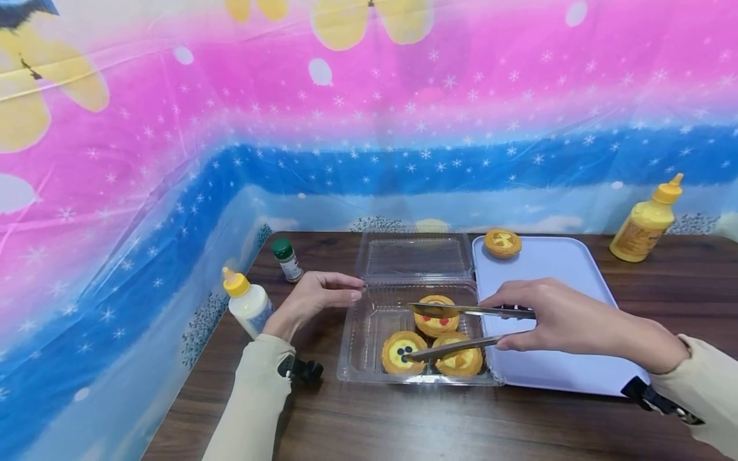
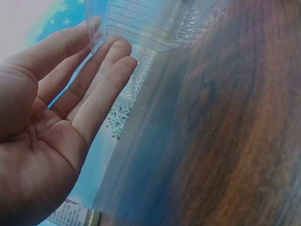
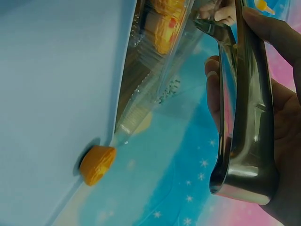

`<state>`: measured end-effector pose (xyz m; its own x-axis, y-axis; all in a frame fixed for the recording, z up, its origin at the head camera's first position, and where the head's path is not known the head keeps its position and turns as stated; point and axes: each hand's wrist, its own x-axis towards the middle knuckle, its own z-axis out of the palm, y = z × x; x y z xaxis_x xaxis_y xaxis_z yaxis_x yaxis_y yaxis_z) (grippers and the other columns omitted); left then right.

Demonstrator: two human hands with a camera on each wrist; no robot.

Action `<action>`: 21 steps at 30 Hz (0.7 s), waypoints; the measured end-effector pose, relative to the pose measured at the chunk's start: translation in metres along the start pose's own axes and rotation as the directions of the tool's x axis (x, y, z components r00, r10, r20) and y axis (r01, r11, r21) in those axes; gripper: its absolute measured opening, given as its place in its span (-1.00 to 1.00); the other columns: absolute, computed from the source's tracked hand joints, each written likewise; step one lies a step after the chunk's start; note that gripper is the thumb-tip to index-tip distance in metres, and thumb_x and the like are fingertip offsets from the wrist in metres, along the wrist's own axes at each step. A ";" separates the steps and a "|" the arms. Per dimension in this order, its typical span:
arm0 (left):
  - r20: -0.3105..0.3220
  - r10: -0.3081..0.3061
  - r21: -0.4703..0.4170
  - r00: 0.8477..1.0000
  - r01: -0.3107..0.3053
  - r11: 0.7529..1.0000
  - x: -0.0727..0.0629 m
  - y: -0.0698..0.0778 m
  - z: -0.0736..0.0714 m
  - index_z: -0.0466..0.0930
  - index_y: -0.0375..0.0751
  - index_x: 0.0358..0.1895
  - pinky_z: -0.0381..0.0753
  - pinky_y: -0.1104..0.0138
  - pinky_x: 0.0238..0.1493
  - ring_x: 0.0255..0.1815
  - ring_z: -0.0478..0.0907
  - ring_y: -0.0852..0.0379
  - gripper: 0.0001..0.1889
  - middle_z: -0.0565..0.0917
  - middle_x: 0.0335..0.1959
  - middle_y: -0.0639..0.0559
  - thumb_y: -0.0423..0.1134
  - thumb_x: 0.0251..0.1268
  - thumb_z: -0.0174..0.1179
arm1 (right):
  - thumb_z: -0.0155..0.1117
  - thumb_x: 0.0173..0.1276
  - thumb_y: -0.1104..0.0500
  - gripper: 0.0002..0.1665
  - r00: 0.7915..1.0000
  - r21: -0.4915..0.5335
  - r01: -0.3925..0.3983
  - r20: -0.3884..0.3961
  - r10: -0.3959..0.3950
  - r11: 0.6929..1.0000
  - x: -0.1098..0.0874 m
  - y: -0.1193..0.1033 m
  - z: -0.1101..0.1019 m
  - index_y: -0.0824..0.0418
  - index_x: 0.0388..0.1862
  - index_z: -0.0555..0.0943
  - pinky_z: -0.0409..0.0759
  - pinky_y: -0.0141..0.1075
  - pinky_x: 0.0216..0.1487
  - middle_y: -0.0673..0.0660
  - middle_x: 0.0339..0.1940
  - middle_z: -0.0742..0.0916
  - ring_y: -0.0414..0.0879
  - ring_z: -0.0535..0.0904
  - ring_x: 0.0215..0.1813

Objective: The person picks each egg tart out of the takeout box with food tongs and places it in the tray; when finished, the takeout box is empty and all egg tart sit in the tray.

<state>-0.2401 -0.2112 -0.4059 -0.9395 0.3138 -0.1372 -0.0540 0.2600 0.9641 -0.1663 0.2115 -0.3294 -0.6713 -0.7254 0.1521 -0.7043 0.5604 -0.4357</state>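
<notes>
In the head view a clear plastic container (image 1: pixel 369 358) lies with its lid (image 1: pixel 415 256) folded back. Three egg tarts sit in its right part: one with dark berries (image 1: pixel 394 358), one with red pieces (image 1: pixel 436 326), one with yellow pieces (image 1: pixel 464 363). My left hand (image 1: pixel 311 298) pinches the container's rim at the back left corner, between thumb and fingertips. Metal tongs (image 3: pixel 254 141) are in my right hand (image 1: pixel 553 317), their arms spread over the tarts. The upper tip overlaps the red-topped tart; the lower one overlaps the berry tart.
A pale lilac tray (image 1: pixel 553 262) adjoins the container on the right, with another tart (image 1: pixel 503 244) at its back left corner. A yellow squeeze bottle (image 1: pixel 642 224) stands at the back right. On the left are a white bottle (image 1: pixel 252 310) with yellow cap and a green-capped shaker (image 1: pixel 287 261).
</notes>
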 end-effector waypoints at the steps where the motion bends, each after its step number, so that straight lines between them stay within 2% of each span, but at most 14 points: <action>1: -0.002 -0.001 0.006 1.000 0.001 1.000 0.000 0.001 0.000 0.81 -0.19 0.15 0.72 0.09 0.18 0.10 0.76 0.00 -0.65 0.79 0.12 -0.07 -0.23 0.34 0.53 | 0.65 0.30 -0.08 -0.40 1.000 0.003 0.003 0.006 -0.003 1.000 0.001 -0.001 0.000 0.08 0.26 0.74 0.63 -0.25 -0.24 -0.15 -0.01 0.75 -0.26 0.60 -0.16; 10: -0.005 -0.005 0.002 1.000 0.005 1.000 -0.002 0.002 0.001 0.81 -0.21 0.14 0.71 0.09 0.19 0.08 0.77 -0.02 -0.65 0.78 0.14 -0.10 -0.24 0.34 0.52 | 0.65 0.31 0.00 -0.41 0.997 0.026 0.032 0.071 -0.033 0.999 0.010 -0.005 0.006 0.11 0.27 0.72 0.75 -0.08 -0.04 -0.05 0.11 0.77 -0.09 0.73 0.07; 14: -0.006 -0.002 0.005 1.000 0.002 1.000 -0.002 0.002 0.001 0.81 -0.21 0.14 0.72 0.09 0.19 0.08 0.77 -0.02 -0.65 0.78 0.14 -0.09 -0.23 0.34 0.53 | 0.64 0.31 0.02 -0.43 0.996 0.026 0.044 0.082 -0.046 0.999 0.013 -0.006 0.008 0.12 0.27 0.72 0.75 -0.09 -0.03 -0.03 0.11 0.77 -0.10 0.73 0.07; 21: -0.008 0.005 0.029 1.000 -0.005 1.000 -0.001 0.001 0.001 0.82 -0.17 0.13 0.71 0.08 0.19 0.09 0.75 0.00 -0.65 0.78 0.13 -0.06 -0.18 0.32 0.54 | 0.64 0.33 0.04 -0.45 0.994 0.025 0.056 0.092 -0.059 0.998 0.019 -0.007 0.013 0.12 0.26 0.73 0.75 -0.03 0.04 0.03 0.14 0.77 0.00 0.73 0.13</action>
<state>-0.2386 -0.2110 -0.4052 -0.9425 0.3075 -0.1307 -0.0398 0.2850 0.9577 -0.1712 0.1890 -0.3353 -0.6049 -0.7906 0.0953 -0.7351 0.5084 -0.4485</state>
